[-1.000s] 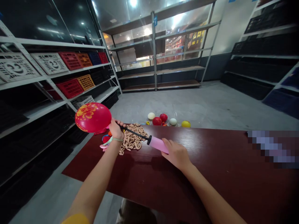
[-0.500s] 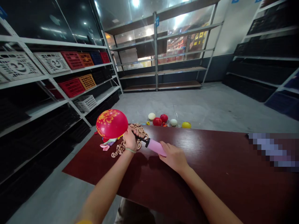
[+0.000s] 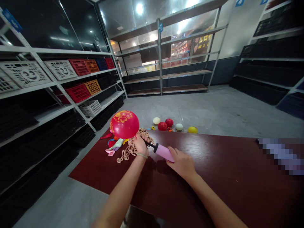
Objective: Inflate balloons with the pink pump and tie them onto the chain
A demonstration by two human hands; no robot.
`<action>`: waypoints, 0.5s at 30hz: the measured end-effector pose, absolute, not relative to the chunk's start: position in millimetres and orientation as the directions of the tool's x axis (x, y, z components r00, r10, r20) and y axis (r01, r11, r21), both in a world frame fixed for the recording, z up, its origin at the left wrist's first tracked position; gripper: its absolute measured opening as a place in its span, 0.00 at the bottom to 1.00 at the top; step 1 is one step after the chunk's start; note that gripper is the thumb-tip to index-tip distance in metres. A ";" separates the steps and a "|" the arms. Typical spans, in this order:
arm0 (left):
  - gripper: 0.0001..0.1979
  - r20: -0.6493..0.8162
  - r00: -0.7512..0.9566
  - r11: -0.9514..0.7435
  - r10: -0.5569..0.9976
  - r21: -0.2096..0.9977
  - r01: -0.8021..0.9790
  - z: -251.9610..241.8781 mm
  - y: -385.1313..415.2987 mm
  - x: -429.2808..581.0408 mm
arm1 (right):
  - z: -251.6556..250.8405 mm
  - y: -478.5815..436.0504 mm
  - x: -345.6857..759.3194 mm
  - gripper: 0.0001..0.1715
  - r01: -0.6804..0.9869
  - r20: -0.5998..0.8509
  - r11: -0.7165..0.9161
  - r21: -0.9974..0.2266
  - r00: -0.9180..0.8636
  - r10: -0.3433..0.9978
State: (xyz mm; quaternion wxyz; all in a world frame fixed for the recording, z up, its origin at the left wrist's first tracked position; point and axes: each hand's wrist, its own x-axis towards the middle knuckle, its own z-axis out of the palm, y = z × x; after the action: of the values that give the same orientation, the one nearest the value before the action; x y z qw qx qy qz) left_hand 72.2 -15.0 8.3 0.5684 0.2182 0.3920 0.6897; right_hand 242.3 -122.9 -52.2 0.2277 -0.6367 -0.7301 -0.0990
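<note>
A red balloon [image 3: 124, 124] with a yellow flower print, blown up round, stands out beyond my left hand [image 3: 142, 147]. That hand is closed around the balloon's neck, where it meets the black front end of a hand pump; my fingers hide the joint itself. My right hand [image 3: 182, 163] wraps the pink barrel of the balloon pump [image 3: 164, 152], which is held tilted above the table. Beneath and behind my left hand lie a heap of beige curly balloons [image 3: 131, 147] and several limp coloured balloons [image 3: 116, 144].
The dark red table [image 3: 213, 177] spans the foreground. On the floor past its far edge lie red balloons [image 3: 162, 126], pale ones and a yellow balloon [image 3: 192, 129]. Shelves with crates [image 3: 80, 67] line the left; a metal rack [image 3: 161, 60] stands behind. A blurred patch [image 3: 281, 155] is at right.
The view has swung slightly left. My left hand and the red balloon have moved right, nearer the pump's pink barrel. Both hands keep their hold.
</note>
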 end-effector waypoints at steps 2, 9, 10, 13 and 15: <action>0.14 -0.116 -0.256 -0.076 0.960 0.770 -0.633 -6.6 -25.8 88.0 | -53.8 -122.6 243.4 0.26 0.973 0.450 0.190 -0.132 -0.112 0.886; 0.13 -0.099 -0.276 -0.095 0.956 0.787 -0.610 16.4 -2.6 41.4 | -53.2 -121.0 245.5 0.25 0.964 0.455 0.244 -0.106 -0.171 0.874; 0.12 -0.084 -0.290 -0.115 0.953 0.787 -0.607 25.4 4.4 28.2 | -52.5 -120.7 245.2 0.25 0.964 0.456 0.244 -0.106 -0.171 0.873; 0.11 -0.072 -0.353 -0.165 0.933 0.786 -0.595 48.2 21.7 -2.5 | -50.2 -120.3 244.0 0.24 0.964 0.453 0.245 -0.107 -0.173 0.875; 0.11 -0.081 -0.392 -0.184 0.917 0.784 -0.593 55.9 27.6 -8.2 | -49.6 -120.4 243.3 0.24 0.964 0.452 0.239 -0.119 -0.161 0.877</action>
State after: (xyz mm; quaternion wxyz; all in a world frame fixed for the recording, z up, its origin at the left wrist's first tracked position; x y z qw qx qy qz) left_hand -8.2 27.6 55.9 0.5099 0.2103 0.3847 0.7401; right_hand 243.3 -120.4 -49.6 0.2198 -0.6092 -0.7556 -0.0983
